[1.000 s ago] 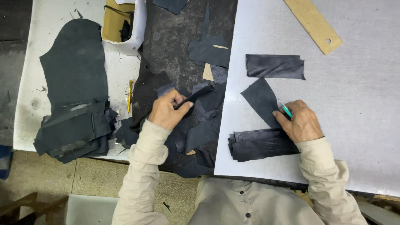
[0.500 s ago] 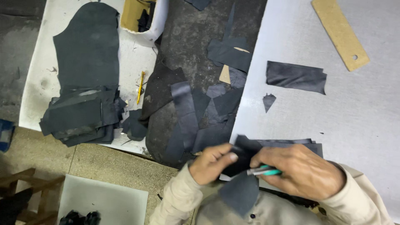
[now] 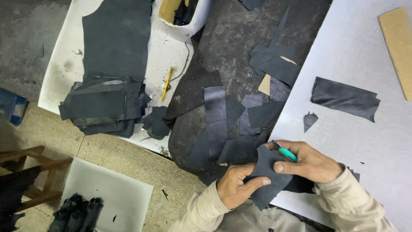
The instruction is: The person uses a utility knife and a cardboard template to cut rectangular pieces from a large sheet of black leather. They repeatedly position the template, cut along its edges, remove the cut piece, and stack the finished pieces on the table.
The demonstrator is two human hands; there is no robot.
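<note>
Dark leather piece (image 3: 267,176) between both hands: matt, soft. Turquoise tool handle (image 3: 287,154) in right hand (image 3: 311,163): smooth plastic. Grey board (image 3: 360,56) beyond: matt, finely textured.

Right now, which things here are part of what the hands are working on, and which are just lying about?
In hand:
left hand
right hand
dark leather piece
teal-handled tool

Lying about:
yellow pencil
stack of dark pieces
wooden board
white bucket

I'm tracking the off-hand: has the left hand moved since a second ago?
Yes. The left hand has left the scrap pile on the dark table and come toward the body, now pinching the dark leather piece beside the right hand.
</note>
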